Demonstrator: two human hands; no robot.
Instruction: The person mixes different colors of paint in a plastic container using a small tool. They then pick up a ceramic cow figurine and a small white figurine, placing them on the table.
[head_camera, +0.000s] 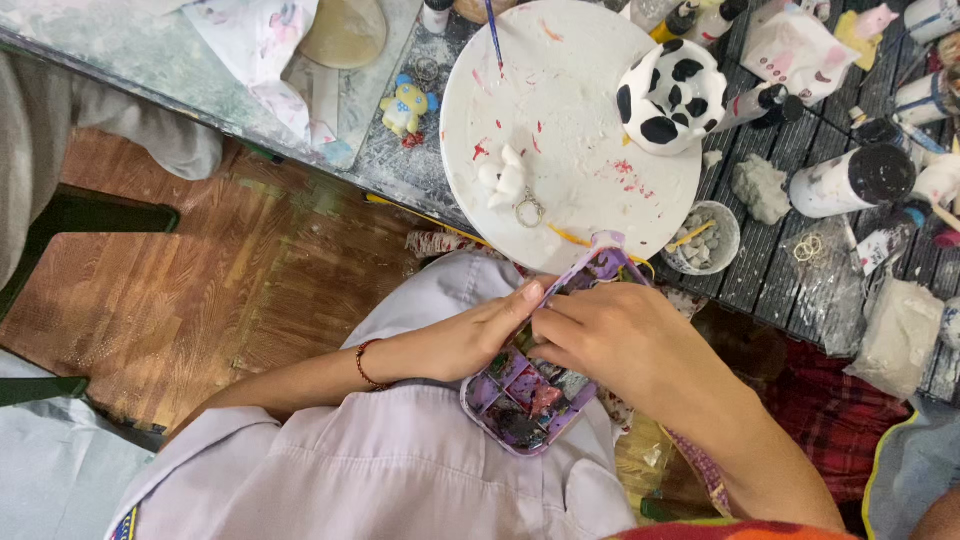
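A purple paint palette (525, 400) with several paint-stained wells rests on my lap, reaching up to the table edge. My left hand (470, 335) grips its left side, thumb on the rim; a thin bracelet circles that wrist. My right hand (610, 340) lies over the palette's upper middle, fingers curled on it. Just beyond sits a round white board (570, 90) smeared with red paint. It bears a small white figurine (503, 178) with a metal ring and a black-and-white spotted figure (670, 95).
Dark slatted table (770, 250) holds several paint bottles (850, 180), a small bowl of pebbles (702, 238), a grey lump (762, 187), and a yellow-blue figurine (407, 106). A brush (494, 35) leans on the board. Wooden floor (200, 290) lies left.
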